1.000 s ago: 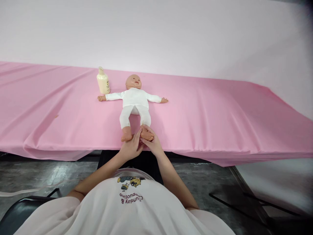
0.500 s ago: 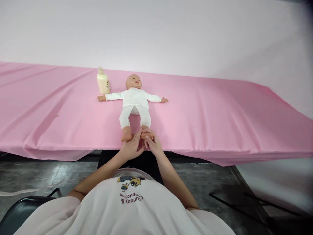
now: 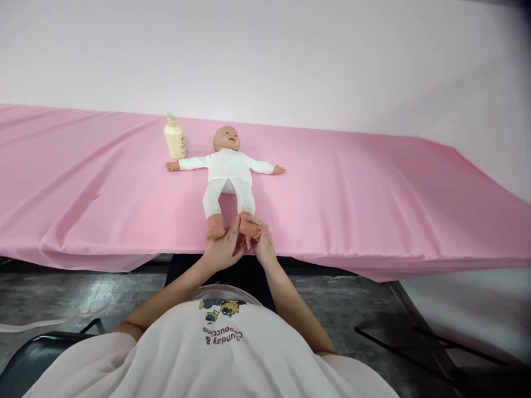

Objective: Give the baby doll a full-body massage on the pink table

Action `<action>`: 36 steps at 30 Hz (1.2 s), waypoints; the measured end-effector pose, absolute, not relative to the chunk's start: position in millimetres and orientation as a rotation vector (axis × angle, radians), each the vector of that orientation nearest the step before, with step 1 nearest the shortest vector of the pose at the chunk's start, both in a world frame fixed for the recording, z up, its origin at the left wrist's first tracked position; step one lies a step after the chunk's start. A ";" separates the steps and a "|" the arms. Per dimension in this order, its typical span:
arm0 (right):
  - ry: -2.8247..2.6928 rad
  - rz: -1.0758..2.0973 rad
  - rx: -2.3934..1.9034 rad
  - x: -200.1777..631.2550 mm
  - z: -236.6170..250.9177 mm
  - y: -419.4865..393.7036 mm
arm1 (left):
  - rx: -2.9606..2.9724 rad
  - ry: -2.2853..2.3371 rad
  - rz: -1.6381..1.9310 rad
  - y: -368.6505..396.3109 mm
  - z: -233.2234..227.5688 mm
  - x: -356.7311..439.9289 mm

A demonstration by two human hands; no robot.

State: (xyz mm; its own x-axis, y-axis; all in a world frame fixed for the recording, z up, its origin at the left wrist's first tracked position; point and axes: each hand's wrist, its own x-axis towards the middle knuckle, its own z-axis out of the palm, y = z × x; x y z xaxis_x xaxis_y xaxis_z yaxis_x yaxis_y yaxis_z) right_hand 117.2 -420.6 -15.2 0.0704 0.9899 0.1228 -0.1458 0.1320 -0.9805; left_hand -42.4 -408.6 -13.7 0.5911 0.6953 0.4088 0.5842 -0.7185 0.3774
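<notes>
A baby doll [image 3: 227, 171] in a white suit lies on its back on the pink tablecloth [image 3: 352, 188], arms spread, feet toward me. Both my hands hold its bare foot on the right [image 3: 250, 227]. My left hand [image 3: 224, 250] cups that foot from the left, thumb up along its side. My right hand [image 3: 263, 246] grips it from below and the right, fingers curled under the toes. The doll's other foot [image 3: 215, 231] rests on the cloth just left of my left hand.
A cream pump bottle [image 3: 175, 136] stands by the doll's outstretched hand at the back left. The cloth hangs over the near table edge. A dark chair [image 3: 25, 362] is at my lower left, and black frame bars lie on the floor at right.
My right hand has slid from on top of the doll's foot down to beneath it, and the foot now shows above my fingers. My left hand has barely moved.
</notes>
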 end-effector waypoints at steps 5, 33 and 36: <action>-1.078 1.157 -0.979 116.3 -16.4 -418.5 | 2.633 1.058 0.816 -408.7 -12.5 -42.1; -1.195 1.002 -1.060 117.8 -6.6 -426.4 | 2.557 0.844 0.814 -409.6 -15.9 -56.4; -1.137 1.106 -1.046 117.2 -8.3 -425.5 | 2.376 0.790 0.788 -412.0 -11.3 -58.9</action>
State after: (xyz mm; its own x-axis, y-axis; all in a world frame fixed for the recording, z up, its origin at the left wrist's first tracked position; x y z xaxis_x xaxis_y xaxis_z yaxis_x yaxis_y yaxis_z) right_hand 117.2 -425.5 -8.3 0.0777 0.9868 0.1421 -0.1152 0.1504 -0.9819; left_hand -58.9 -412.0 -11.3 0.6623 0.6575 0.3592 0.3611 -0.7002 0.6159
